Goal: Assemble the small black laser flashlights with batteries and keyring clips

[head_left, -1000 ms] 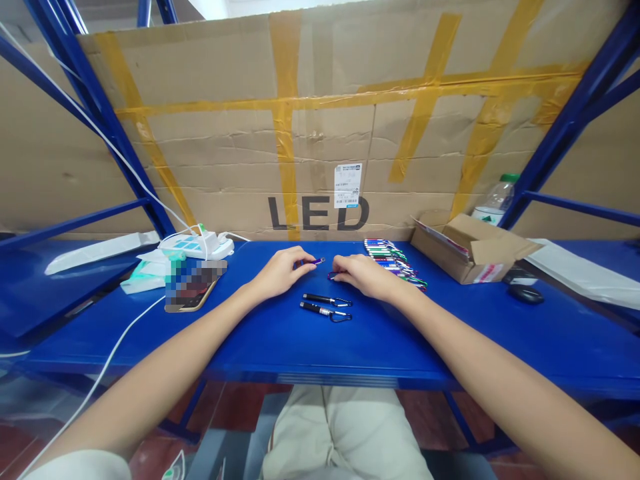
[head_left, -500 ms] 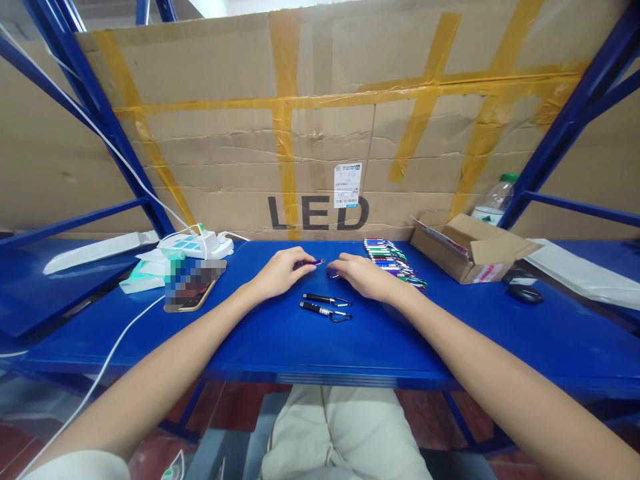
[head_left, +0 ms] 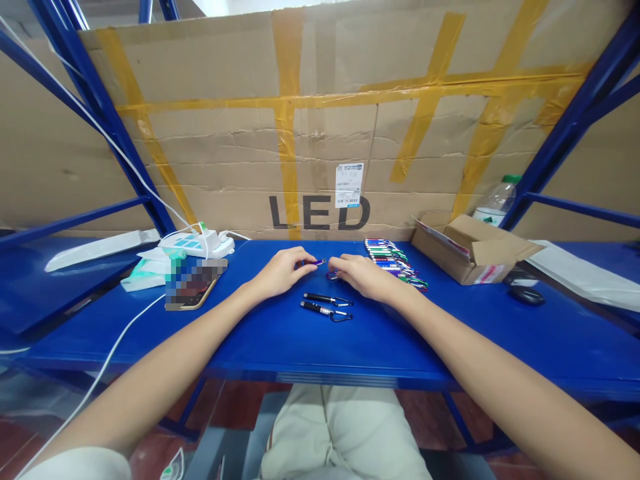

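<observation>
My left hand [head_left: 283,272] pinches a small purple flashlight tube [head_left: 317,263], its metal end pointing right. Across a small gap, my right hand [head_left: 361,273] has its fingers closed on a purple carabiner clip [head_left: 331,275], partly hidden by the fingertips. Nearer to me on the blue table [head_left: 280,347] lie two black pen flashlights, one above [head_left: 316,298] and one below [head_left: 314,307], each with a carabiner at its right end. Beyond my right hand is a row of several coloured pen flashlights [head_left: 381,256] with clips, partly covered by that hand.
An open cardboard box [head_left: 445,257] and a black mouse [head_left: 526,295] are on the right, with a plastic bottle [head_left: 500,200] behind. On the left lie a phone [head_left: 200,293], a white power strip [head_left: 217,245] and a white cable [head_left: 115,347]. A large cardboard sheet [head_left: 225,167] stands at the back.
A little more of the purple carabiner shows at my right fingertips. Both hands stay nearly in place, and the whole view has shifted very slightly.
</observation>
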Tool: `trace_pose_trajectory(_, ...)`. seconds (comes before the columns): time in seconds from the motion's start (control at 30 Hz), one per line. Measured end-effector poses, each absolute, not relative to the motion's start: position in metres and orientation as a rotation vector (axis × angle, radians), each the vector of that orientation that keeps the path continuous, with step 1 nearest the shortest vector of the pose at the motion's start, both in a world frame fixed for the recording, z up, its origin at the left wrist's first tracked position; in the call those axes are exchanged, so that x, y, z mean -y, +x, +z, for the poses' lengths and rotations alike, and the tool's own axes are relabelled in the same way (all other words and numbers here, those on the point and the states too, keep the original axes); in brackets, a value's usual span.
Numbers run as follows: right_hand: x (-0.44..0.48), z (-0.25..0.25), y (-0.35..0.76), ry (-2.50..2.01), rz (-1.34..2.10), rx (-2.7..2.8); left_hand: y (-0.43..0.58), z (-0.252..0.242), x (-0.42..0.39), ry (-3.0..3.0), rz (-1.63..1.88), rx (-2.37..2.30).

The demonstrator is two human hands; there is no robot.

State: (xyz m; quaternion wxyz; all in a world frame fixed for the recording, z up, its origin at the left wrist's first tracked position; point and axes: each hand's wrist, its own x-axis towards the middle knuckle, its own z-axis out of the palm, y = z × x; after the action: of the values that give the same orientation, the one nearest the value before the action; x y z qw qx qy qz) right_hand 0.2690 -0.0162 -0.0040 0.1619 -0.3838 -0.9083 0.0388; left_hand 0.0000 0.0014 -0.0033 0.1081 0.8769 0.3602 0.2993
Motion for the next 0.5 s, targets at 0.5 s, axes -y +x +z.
trace_pose_trajectory(0.5, 0.0069, -0.0111, 0.2716, -1.156, 0.093, 2.556, 0.0003, -0.0024, -0.0002, 2.574, 0.875, -1.056)
